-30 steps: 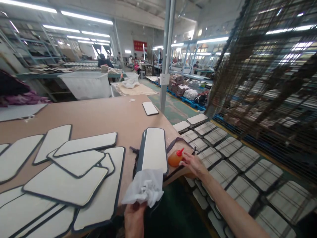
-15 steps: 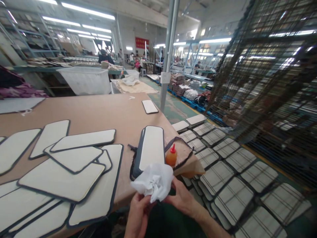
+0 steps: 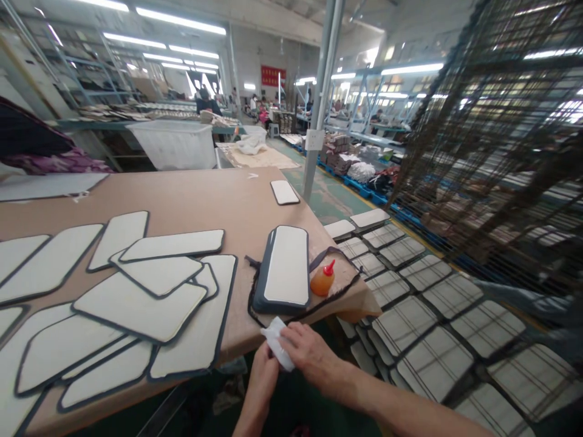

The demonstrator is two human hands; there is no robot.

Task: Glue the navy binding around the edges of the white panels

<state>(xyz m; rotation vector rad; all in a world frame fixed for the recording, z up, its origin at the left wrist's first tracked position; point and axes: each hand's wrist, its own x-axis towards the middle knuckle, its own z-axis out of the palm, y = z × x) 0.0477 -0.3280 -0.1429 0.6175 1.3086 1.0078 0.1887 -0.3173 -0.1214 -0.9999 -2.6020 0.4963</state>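
At the table's near edge, both hands are closed on a thin, crumpled white sheet [image 3: 279,346]; whether it is plastic, paper or cloth I cannot tell. My left hand [image 3: 264,376] grips its lower end from below. From the right, my right hand [image 3: 312,358] bends its fingers over the other side. Just beyond them lies a stack of white, dark-edged panels [image 3: 286,264], with a dark strap [image 3: 253,303] around its base. An orange squeeze bottle [image 3: 322,281] with a red nozzle leans to the right of the stack.
Many loose dark-edged panels [image 3: 141,303] overlap on the left of the brown table [image 3: 200,194]. One small panel [image 3: 285,192] lies near its far right corner. Rows of stacked panels [image 3: 410,321] fill the floor at right. A metal post [image 3: 319,109] stands beyond the table.
The white sheet, spread wide and puffed up before, is now gathered into a small bundle between my hands. My right hand has moved over it. The view has turned slightly left.
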